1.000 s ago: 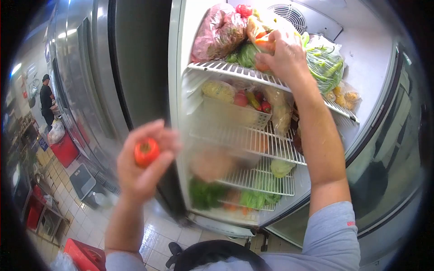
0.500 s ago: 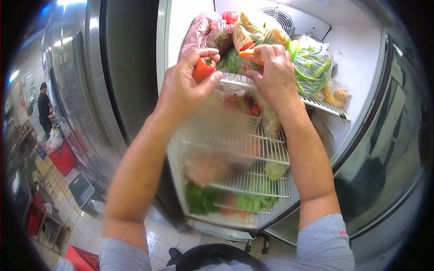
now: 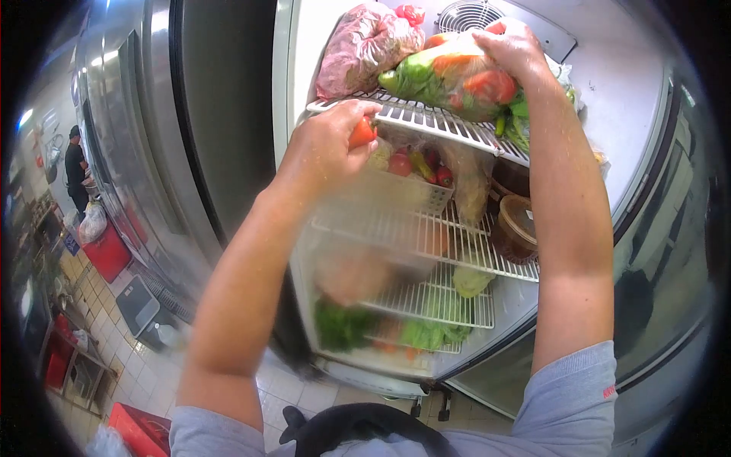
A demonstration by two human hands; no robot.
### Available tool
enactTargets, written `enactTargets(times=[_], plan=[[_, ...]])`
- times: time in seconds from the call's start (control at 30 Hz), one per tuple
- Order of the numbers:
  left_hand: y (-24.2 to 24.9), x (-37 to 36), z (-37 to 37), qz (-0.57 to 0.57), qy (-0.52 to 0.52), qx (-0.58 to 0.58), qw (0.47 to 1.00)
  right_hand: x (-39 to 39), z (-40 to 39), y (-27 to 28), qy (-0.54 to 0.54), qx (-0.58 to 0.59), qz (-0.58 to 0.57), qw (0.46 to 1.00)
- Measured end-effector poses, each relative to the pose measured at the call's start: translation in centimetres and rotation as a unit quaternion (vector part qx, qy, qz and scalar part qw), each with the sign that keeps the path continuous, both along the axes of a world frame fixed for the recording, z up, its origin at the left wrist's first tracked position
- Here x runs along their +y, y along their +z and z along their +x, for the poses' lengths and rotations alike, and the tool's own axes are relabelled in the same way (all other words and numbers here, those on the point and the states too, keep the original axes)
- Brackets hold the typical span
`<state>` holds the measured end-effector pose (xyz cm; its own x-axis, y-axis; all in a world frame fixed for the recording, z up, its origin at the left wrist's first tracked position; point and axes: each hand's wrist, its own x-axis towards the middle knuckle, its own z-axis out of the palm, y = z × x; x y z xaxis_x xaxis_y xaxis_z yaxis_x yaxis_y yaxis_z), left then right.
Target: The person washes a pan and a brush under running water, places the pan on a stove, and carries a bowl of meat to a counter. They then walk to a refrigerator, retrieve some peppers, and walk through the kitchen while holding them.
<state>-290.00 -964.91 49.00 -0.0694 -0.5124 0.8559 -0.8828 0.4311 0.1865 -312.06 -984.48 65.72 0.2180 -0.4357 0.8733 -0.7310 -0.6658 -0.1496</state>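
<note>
My left hand (image 3: 324, 145) is closed around a red tomato (image 3: 363, 132), just in front of the top shelf's edge; the fingers cover much of it. My right hand (image 3: 514, 49) reaches over the top shelf (image 3: 434, 122) and grips the upper part of a clear plastic bag of mixed vegetables (image 3: 449, 76). Green, orange and red pieces show through the bag. To its left lies a pinkish, knotted plastic bag (image 3: 369, 49). Leafy greens (image 3: 518, 122) stick out under my right forearm.
Below are a white basket (image 3: 411, 190) with red vegetables, a lidded brown tub (image 3: 518, 228), and wire shelves (image 3: 457, 251) with greens (image 3: 343, 324). A fan grille (image 3: 468, 15) sits at the back. Another person (image 3: 76, 171) stands far left, near a red bin (image 3: 106, 251).
My right hand has moved right and up, and the vegetable bag now lies across the shelf front. My left hand has lowered slightly, still holding the tomato. The view has shifted.
</note>
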Motion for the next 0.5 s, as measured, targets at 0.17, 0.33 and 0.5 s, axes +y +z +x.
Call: enactTargets(times=[0.17,0.33,0.5], plan=[[-0.7,-0.4,0.2,-0.032,-0.002,-0.007,0.999,2.0,-0.3,0.4,0.072,-0.028,0.074,0.994],[-1.6,-1.0,0.6,-0.089,0.041,-0.060,0.993,3.6,0.1,-4.6,0.108,0.281,-0.316,0.900],[-1.7,0.4,1.1,-0.039,-0.013,-0.024,0.999,13.0,0.0,-5.9,0.071,0.132,0.010,0.989]])
